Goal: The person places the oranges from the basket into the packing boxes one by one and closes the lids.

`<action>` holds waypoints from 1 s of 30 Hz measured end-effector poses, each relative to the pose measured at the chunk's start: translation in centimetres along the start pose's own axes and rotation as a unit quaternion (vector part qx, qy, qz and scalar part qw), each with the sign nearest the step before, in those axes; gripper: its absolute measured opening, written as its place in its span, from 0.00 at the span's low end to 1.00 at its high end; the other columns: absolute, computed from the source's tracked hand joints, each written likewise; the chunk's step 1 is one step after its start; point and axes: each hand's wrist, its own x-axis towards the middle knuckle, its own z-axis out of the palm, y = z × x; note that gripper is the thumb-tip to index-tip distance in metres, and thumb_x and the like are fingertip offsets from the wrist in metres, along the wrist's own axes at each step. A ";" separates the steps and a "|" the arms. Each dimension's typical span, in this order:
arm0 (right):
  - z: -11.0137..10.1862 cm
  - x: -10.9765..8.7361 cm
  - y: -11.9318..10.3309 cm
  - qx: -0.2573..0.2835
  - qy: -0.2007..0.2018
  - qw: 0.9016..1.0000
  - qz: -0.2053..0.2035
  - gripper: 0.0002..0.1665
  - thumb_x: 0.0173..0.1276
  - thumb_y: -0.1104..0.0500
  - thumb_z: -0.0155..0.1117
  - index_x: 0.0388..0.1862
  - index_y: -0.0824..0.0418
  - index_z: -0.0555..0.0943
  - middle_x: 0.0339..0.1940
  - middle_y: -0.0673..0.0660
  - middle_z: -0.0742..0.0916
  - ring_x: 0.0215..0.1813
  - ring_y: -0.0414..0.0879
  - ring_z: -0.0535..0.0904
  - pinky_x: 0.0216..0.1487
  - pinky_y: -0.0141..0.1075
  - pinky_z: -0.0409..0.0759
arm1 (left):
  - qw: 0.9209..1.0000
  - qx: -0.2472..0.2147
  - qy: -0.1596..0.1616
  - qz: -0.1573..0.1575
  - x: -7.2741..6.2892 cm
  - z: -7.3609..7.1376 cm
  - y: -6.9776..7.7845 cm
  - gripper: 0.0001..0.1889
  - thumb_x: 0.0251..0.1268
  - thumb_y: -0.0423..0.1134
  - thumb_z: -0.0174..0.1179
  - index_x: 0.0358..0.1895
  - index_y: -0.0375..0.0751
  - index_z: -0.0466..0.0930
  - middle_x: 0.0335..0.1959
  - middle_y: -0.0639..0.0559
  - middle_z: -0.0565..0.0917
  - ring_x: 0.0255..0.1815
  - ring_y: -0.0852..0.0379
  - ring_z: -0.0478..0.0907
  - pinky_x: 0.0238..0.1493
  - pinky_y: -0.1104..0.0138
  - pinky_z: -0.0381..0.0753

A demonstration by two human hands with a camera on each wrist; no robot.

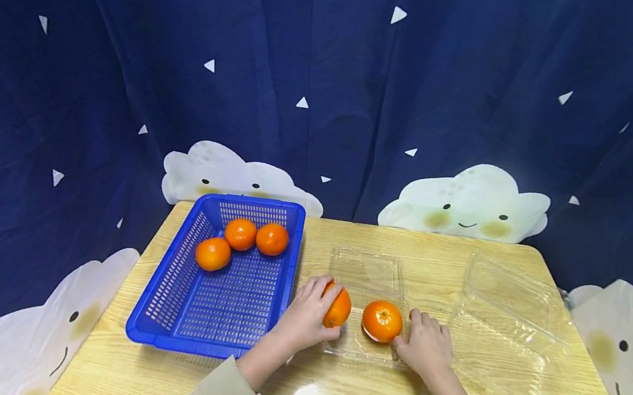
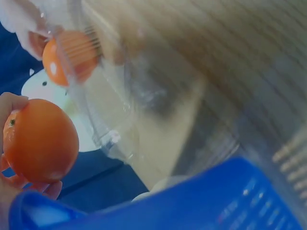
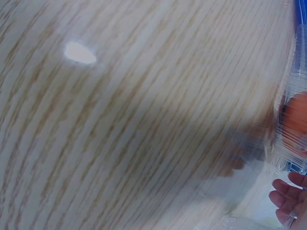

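My left hand grips an orange over the left side of a clear plastic clamshell box. In the left wrist view, the thumb and fingers wrap round this orange, which hangs beside the box's clear wall. A second orange sits in the right side of the box, its stem end up. Along the box's right edge lies my right hand, fingertips at the rim and holding no fruit. The right wrist view has its loosely extended fingers beside the clear wall.
Left of the box stands a blue plastic basket with three oranges toward its back. More clear plastic boxes, lids raised, lie on the right of the wooden table. A dark blue curtain hangs behind.
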 end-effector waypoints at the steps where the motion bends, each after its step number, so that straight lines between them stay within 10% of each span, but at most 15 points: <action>1: 0.0 0.0 0.0 0.000 0.001 1.000 0.000 0.35 0.48 0.47 0.63 0.49 0.70 0.72 0.42 0.65 0.80 0.45 0.63 0.75 0.43 0.54 0.67 | 1.000 0.002 -0.002 0.000 0.0 0.2 0.1 0.36 0.40 0.50 0.66 0.58 0.44 0.67 0.57 0.44 0.68 0.57 0.48 0.65 0.55 0.56 0.70; 30: 0.1 0.0 0.0 0.004 0.002 1.000 0.002 0.36 0.48 0.48 0.63 0.51 0.70 0.71 0.44 0.67 0.80 0.47 0.64 0.74 0.45 0.56 0.67 | 0.998 -0.026 -0.061 -0.004 0.1 3.8 1.8 0.39 0.43 0.52 0.64 0.62 0.42 0.66 0.58 0.43 0.68 0.58 0.48 0.65 0.57 0.58 0.70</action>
